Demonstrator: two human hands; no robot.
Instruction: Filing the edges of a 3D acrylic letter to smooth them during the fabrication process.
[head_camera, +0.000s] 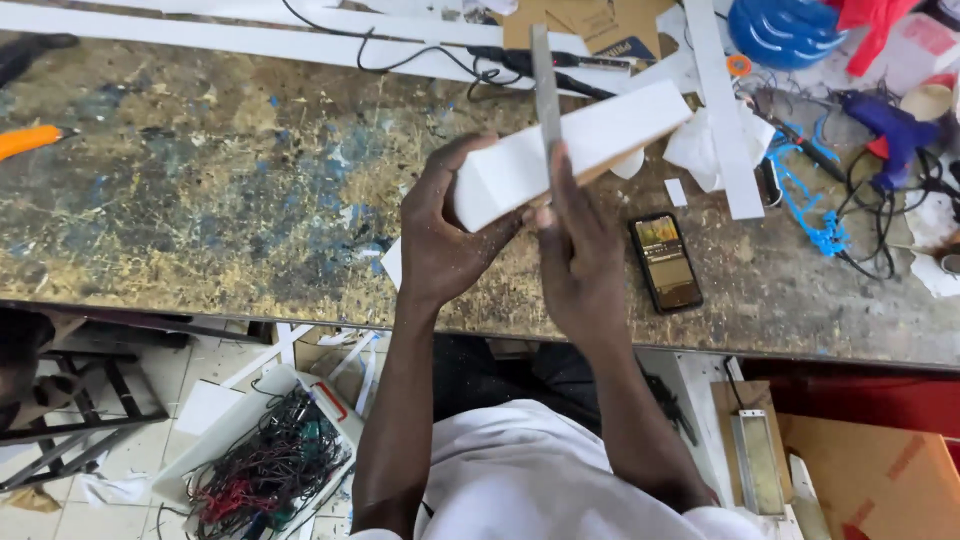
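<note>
My left hand (440, 235) grips the near end of a long white block (590, 140), holding it above the worn, paint-stained workbench (200, 190). My right hand (580, 255) holds a thin flat metal blade (545, 85) upright, with its edge set against the top face of the block. The blade's lower end is hidden inside my right hand. The block's far end points toward the back right of the bench.
A phone (666, 262) with a lit screen lies just right of my hands. White strips (720, 110), blue wire (810, 200), a blue glue gun (890, 125) and black cables (480, 65) crowd the back right. An orange tool (30, 140) lies far left. A wire-filled tray (265, 460) sits on the floor.
</note>
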